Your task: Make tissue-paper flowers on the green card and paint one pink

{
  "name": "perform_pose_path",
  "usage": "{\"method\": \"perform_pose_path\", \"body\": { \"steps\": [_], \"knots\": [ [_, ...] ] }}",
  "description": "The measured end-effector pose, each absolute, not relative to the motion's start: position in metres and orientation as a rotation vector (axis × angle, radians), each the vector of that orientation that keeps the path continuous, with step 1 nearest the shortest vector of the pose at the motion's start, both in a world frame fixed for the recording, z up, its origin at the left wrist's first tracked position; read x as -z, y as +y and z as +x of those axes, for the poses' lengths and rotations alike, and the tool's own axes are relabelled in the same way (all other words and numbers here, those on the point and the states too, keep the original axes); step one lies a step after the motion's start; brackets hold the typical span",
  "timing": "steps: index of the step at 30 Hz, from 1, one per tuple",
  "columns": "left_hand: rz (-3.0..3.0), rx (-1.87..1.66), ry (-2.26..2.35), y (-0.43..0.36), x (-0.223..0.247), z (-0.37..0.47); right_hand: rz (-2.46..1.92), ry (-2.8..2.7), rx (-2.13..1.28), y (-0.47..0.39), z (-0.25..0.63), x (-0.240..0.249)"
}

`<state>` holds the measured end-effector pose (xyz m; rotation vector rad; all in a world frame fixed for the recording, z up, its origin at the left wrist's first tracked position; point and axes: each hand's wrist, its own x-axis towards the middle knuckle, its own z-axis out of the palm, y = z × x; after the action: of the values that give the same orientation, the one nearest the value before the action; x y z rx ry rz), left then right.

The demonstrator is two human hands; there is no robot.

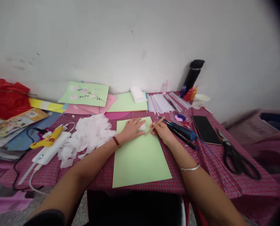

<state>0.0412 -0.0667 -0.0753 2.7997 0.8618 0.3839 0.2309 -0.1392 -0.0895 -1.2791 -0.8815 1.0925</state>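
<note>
A light green sheet (140,160) lies on the checked tablecloth in front of me. My left hand (131,129) rests on its upper part, fingers spread beside a small white tuft (142,127). From the right, my right hand (161,130) pinches a thin wooden stick (154,126), whose lower tip points at the sheet near the tuft. To the left of the sheet is a heap of white paper pieces (90,135).
A yellow glue gun (51,138) and white power strip (52,149) lie left. A flower picture (84,94) leans at the back. Pens (181,135), a phone (206,129) and black scissors (236,158) lie right. White sticks (160,104) and paint bottles (188,94) are behind.
</note>
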Motion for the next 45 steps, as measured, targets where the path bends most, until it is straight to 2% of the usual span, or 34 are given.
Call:
{"method": "perform_pose_path", "body": {
  "steps": [9, 15, 19, 21, 24, 27, 29, 36, 39, 45],
  "knots": [
    [2.773, -0.444, 0.598, -0.063, 0.09, 0.066, -1.324, -0.97, -1.087, -0.147, 0.234, 0.085],
    [2.657, -0.547, 0.626, -0.06, 0.09, 0.065, -1.342, -0.974, -1.146, -0.144, 0.248, 0.093],
    [2.417, -0.722, 0.631, -0.038, 0.048, 0.04, -1.271, -0.863, -1.239, -0.145, 0.255, 0.093],
    [2.14, -0.87, 0.803, -0.016, 0.016, 0.015, -1.238, -0.8, -1.28, -0.145, 0.257, 0.089],
    [1.617, -0.723, 0.994, 0.013, -0.024, -0.029, -1.24, -0.742, -1.32, -0.145, 0.26, 0.085],
    [1.365, -0.756, 1.063, 0.002, -0.035, -0.069, -1.317, -0.75, -1.306, -0.145, 0.264, 0.085],
    [1.448, -0.772, 1.094, -0.038, -0.024, -0.088, -1.36, -0.767, -1.295, -0.144, 0.269, 0.087],
    [2.694, -0.364, 0.608, -0.229, 0.05, -0.115, -1.34, -0.785, -1.251, -0.15, 0.28, 0.077],
    [2.89, -0.332, 0.569, -0.249, 0.068, -0.118, -1.358, -0.843, -1.248, -0.155, 0.272, 0.069],
    [3.028, -0.455, 0.46, -0.223, 0.064, -0.124, -1.477, -0.966, -1.244, -0.154, 0.266, 0.076]
  ]
}}
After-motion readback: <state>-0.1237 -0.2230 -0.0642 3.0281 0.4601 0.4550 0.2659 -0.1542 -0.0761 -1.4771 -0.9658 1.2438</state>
